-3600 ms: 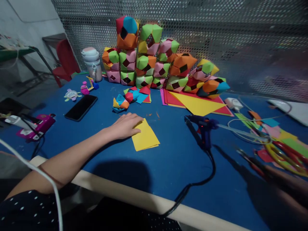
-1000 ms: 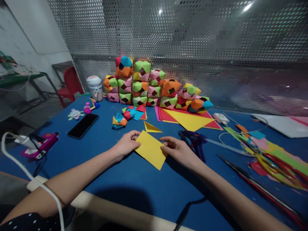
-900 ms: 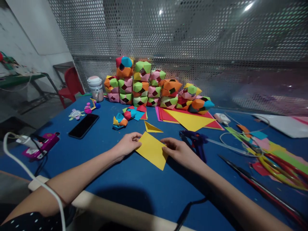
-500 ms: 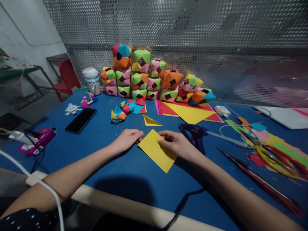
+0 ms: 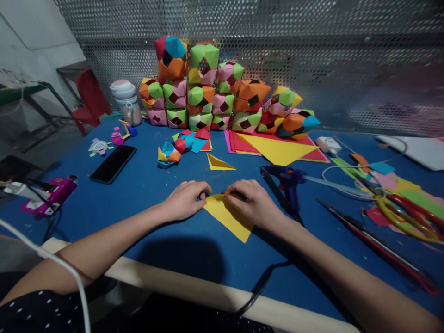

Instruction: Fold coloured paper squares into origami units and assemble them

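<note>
A yellow paper (image 5: 231, 217) lies on the blue table, its far edge bent up between both hands. My left hand (image 5: 187, 199) rests at the paper's left corner, with fingertips pinched on it. On the far right side of the sheet, my right hand (image 5: 252, 200) grips the edge between thumb and curled fingers. Just beyond the hands sits a small folded yellow piece (image 5: 220, 163). Folded blue, red and orange paper pieces (image 5: 169, 155) lie behind to the left.
Stacked paper balls (image 5: 201, 101) line the mesh wall. A glue gun (image 5: 287, 180) is right of my right hand, with tweezers (image 5: 374, 245) and scissors (image 5: 409, 217) farther right. A phone (image 5: 114, 164) and a bottle (image 5: 126, 104) stand left. Coloured sheets (image 5: 284, 148) lie behind.
The far corner of the yellow paper is now folded toward me. My left hand has moved onto the paper's left corner and my right hand has closed on its far edge. The view has tilted down.
</note>
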A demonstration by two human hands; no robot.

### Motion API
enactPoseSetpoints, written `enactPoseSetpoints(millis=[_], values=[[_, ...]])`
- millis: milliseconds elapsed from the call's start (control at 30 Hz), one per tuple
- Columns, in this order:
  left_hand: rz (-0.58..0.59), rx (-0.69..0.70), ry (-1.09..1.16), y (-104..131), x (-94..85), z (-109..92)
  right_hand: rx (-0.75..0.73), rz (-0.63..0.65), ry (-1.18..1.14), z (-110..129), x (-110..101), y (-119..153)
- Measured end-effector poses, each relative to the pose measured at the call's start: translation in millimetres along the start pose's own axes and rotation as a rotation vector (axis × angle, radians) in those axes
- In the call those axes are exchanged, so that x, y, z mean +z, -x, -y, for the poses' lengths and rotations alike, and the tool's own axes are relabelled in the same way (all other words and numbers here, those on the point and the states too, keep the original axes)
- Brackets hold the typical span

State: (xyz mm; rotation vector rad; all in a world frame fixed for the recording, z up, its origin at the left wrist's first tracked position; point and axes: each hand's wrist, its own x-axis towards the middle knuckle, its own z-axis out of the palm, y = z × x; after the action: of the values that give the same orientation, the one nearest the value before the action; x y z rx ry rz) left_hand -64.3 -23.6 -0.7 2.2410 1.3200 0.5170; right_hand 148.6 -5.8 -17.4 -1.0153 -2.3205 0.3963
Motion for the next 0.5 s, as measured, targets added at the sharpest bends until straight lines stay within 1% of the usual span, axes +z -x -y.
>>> enactPoseSetpoints(millis=[167, 300, 367, 500], values=[[0.124, 0.09, 0.071, -3, -10.8, 8, -0.225, -0.005, -0.003, 1, -3, 15], [0.188, 0.131, 0.07, -5, -14.1, 11, -0.358, 0.052, 0.1, 2, -5, 26], [0.19, 0.14, 0.095, -6, -14.5, 12, -0.398, 0.083, 0.147, 4, -6, 29], [0.196, 0.15, 0.174, -6, -15.4, 12, -0.42, 0.126, 0.207, 7, -9, 33]])
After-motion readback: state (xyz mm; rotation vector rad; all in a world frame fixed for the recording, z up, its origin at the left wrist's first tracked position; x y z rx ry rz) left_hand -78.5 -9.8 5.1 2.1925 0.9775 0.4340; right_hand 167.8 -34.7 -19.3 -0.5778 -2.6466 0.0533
